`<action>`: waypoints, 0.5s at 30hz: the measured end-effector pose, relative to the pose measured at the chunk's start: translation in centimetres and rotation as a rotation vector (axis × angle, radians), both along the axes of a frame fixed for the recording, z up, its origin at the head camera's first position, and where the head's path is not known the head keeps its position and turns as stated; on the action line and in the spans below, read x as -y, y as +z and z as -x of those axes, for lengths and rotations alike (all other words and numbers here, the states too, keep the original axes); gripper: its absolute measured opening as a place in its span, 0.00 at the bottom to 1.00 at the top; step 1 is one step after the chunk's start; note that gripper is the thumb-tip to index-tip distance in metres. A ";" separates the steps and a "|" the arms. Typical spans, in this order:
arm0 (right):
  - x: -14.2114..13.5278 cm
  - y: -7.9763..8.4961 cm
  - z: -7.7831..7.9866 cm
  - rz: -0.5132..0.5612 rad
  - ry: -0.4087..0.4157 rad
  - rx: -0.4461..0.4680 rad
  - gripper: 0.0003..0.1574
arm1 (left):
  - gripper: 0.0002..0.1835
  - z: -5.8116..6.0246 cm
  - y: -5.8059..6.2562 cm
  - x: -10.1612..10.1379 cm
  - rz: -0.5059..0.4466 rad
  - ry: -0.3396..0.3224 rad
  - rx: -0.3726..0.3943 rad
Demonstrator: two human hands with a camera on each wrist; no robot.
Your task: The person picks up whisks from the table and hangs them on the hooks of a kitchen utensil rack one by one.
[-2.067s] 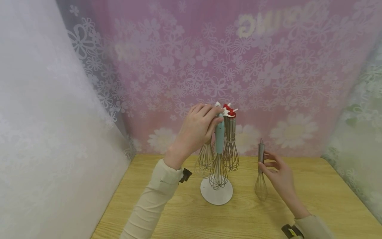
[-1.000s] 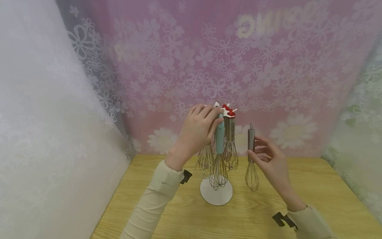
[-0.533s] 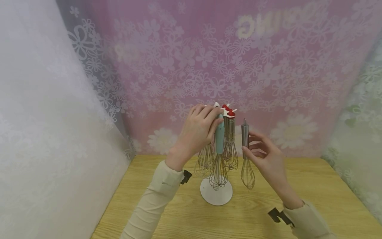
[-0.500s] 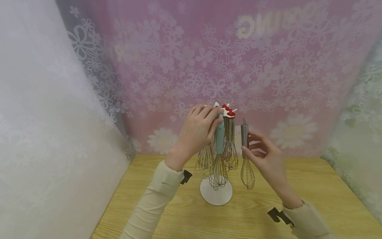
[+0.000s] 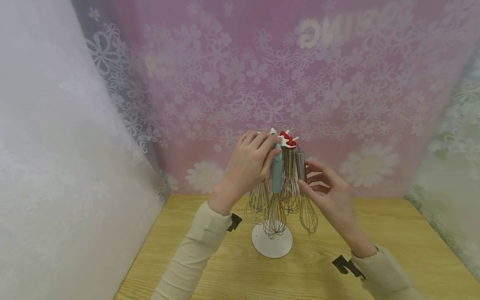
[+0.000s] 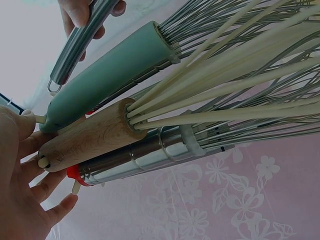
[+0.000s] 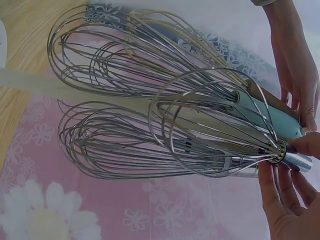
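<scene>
A white whisk stand [image 5: 272, 246] stands upright on the table, several whisks hanging from its hooked top. My left hand [image 5: 243, 162] holds that top, its fingers spread around the hooks. Nearest it hang a teal-handled whisk [image 5: 276, 175] and a wooden-handled whisk [image 6: 95, 135]. Metal-handled whisks with red caps [image 5: 291, 142] hang on the right and behind. My right hand [image 5: 331, 192] pinches a small metal whisk [image 5: 301, 164] by its handle, wires down and slightly tilted. Its loop end is close to the stand's right-hand hooks; whether it touches one I cannot tell.
The wooden table [image 5: 210, 271] reaches to a pink flowered backdrop [image 5: 225, 83]. A pale panel [image 5: 75, 146] rises along the left, and a flowered one [image 5: 453, 166] along the right. A black strap mount [image 5: 346, 266] sits on the right wrist.
My right hand has carried the small metal whisk leftward and up, from beside the stand to right against its hanging whisks. The left hand has stayed on the stand's top.
</scene>
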State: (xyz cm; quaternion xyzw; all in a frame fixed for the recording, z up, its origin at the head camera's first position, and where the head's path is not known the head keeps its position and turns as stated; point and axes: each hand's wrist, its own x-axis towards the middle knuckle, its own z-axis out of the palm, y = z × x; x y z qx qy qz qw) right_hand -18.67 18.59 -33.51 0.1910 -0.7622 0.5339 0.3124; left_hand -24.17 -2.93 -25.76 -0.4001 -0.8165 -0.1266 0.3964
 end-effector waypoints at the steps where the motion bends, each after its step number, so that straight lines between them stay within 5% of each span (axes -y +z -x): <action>1: 0.1 0.1 0.1 -0.001 0.002 -0.001 0.34 | 0.14 0.0 0.0 0.0 0.000 0.000 -0.001; 15: 1.0 0.1 0.9 -0.014 -0.003 -0.023 0.34 | 0.14 0.0 0.0 0.0 -0.001 0.000 -0.007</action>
